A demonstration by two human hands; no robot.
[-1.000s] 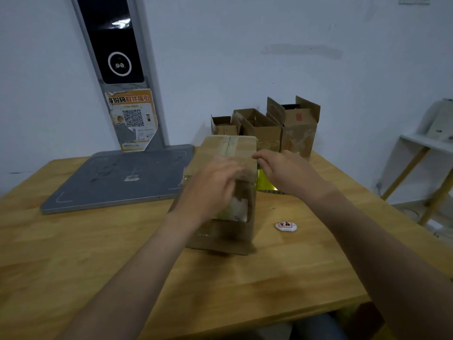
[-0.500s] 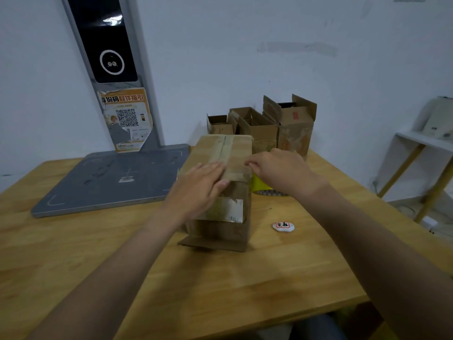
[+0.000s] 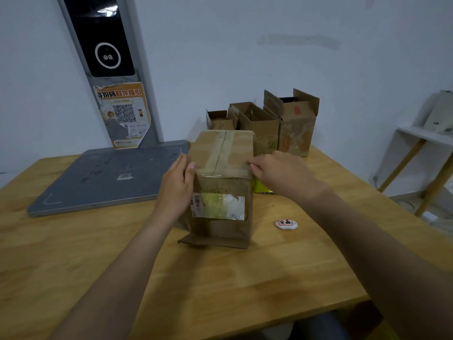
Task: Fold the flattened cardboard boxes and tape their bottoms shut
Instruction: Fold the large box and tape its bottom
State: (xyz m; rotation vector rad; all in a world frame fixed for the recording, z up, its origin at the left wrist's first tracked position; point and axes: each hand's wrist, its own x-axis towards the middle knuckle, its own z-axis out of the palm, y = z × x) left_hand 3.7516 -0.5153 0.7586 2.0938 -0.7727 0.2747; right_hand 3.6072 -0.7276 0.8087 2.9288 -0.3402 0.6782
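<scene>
A brown cardboard box [image 3: 221,212] stands on the wooden table [image 3: 220,278] with its taped bottom facing up. A strip of tape [image 3: 220,153] runs along the top seam, and another crosses the near edge. A flap sticks out flat at its base. My left hand [image 3: 176,187] presses flat against the box's left side, thumb on the near top corner. My right hand [image 3: 282,173] holds the top right edge with curled fingers, fingertips on the tape end. A yellow tape roll [image 3: 261,188] is half hidden behind the box.
Three folded boxes [image 3: 259,126] stand open-topped at the back by the wall. A grey scanner platform [image 3: 105,177] with an upright post fills the left rear. A small white tag with red characters [image 3: 286,223] lies right of the box. A white shelf [image 3: 421,148] stands past the right edge.
My left hand slid off the box's top and down onto its left side. My right hand shifted to the top right edge. The box stayed in place.
</scene>
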